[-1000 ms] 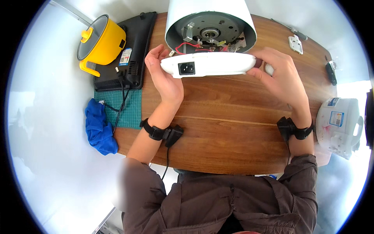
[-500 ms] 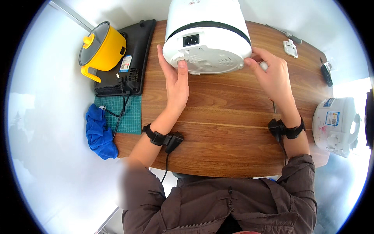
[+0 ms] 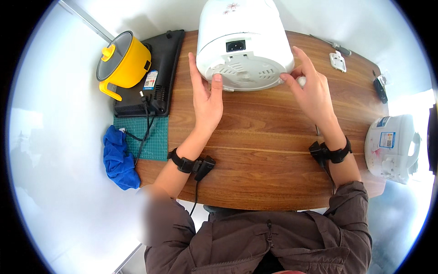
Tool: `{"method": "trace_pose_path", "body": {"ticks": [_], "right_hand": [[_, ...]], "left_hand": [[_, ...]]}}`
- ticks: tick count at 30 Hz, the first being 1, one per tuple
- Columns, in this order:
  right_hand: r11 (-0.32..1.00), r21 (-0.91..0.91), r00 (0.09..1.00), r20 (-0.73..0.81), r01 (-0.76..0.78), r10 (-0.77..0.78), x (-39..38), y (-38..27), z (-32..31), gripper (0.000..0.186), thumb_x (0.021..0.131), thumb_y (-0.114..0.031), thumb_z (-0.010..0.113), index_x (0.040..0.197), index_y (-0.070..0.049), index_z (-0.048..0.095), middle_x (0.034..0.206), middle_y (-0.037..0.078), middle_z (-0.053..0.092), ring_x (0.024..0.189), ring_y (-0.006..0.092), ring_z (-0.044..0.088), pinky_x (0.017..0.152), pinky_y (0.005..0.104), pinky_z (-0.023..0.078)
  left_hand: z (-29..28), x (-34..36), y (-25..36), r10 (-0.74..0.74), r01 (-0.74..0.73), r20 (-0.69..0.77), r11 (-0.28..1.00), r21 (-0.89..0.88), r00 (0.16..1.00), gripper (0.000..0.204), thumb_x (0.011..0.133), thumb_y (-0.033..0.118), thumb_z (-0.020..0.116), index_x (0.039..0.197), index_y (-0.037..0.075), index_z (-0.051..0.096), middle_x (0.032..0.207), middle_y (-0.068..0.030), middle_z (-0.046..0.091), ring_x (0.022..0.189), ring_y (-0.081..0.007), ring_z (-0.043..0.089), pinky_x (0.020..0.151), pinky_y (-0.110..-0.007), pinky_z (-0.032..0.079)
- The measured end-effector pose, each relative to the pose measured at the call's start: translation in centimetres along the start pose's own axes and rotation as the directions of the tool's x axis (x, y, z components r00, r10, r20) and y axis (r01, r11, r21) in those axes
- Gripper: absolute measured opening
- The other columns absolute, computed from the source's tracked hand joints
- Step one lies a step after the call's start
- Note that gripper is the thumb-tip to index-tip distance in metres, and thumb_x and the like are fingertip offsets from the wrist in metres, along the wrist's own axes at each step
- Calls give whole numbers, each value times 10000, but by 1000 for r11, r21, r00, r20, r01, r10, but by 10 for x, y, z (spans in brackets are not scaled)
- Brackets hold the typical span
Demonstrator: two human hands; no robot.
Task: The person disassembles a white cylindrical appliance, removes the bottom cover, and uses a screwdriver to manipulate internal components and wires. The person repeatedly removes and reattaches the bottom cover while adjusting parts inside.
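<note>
A white rice cooker (image 3: 244, 23) is tipped at the far middle of the table, its vented base (image 3: 244, 75) and black power socket (image 3: 236, 46) facing me. My left hand (image 3: 207, 96) grips its left side, thumb on the underside edge and fingers along the wall. At the right edge of the base, the thumb of my right hand (image 3: 312, 89) touches the shell, with a finger raised beside it. Curled in that hand is what looks like a screwdriver: a white rounded end (image 3: 301, 81) and a thin metal shaft (image 3: 317, 130) show; the middle is hidden.
On the left, a yellow pot (image 3: 130, 64) rests on a flat black appliance (image 3: 159, 102), near a green mat (image 3: 153, 141) and blue cloth (image 3: 118, 157). Rightward are a grey-handled tool (image 3: 341, 48), a white plastic piece (image 3: 338, 61), a black object (image 3: 380, 89) and another white appliance (image 3: 390, 153).
The dark gap between the cooker's body and base has closed up. My right hand has shifted slightly left, its finger now lifted. The whole view has moved a little.
</note>
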State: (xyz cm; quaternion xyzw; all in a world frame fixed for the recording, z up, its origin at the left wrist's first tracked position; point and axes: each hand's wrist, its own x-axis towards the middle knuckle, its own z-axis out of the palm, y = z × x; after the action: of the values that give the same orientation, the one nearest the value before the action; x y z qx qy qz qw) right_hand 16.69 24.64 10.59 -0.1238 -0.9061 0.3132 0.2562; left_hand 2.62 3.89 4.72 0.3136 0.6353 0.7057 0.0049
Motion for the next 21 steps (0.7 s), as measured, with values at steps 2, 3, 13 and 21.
{"method": "trace_pose_path", "body": {"ticks": [2, 3, 13, 21], "right_hand": [[1000, -25, 1000, 0, 9, -9, -1, 4, 3, 646, 985, -303, 708, 1479, 30, 458, 855, 173, 717, 752, 301, 694, 708, 373, 537], [999, -24, 1000, -12, 28, -29, 0, 7, 5, 643, 987, -306, 704, 1480, 31, 465, 856, 172, 715, 752, 301, 691, 709, 372, 536], [1000, 25, 1000, -22, 6, -5, 5, 11, 3, 630, 977, -338, 715, 1449, 39, 533, 832, 170, 712, 737, 279, 684, 707, 361, 535], [997, -60, 998, -48, 46, -49, 7, 13, 0, 654, 957, -388, 730, 1447, 8, 555, 1069, 174, 721, 931, 267, 705, 791, 380, 559]], "left_hand": [[0, 1, -4, 9, -9, -3, 1000, -13, 1000, 755, 1088, 179, 531, 1650, 8, 57, 1627, -191, 333, 1466, -259, 359, 1216, -379, 261], [0, 1, -6, 16, -16, -3, 1000, -17, 1000, 750, 1087, 181, 536, 1650, 7, 73, 1623, -188, 342, 1462, -258, 365, 1214, -378, 266], [-4, 4, -6, 26, -26, -12, 999, -29, 1000, 813, 1044, 266, 641, 1635, -17, 158, 1579, -216, 402, 1426, -278, 435, 1193, -386, 331], [-7, 7, -6, 14, -13, -8, 995, 102, 1000, 820, 1034, 315, 655, 1637, 7, 192, 1558, -223, 431, 1405, -277, 458, 1169, -395, 360]]}}
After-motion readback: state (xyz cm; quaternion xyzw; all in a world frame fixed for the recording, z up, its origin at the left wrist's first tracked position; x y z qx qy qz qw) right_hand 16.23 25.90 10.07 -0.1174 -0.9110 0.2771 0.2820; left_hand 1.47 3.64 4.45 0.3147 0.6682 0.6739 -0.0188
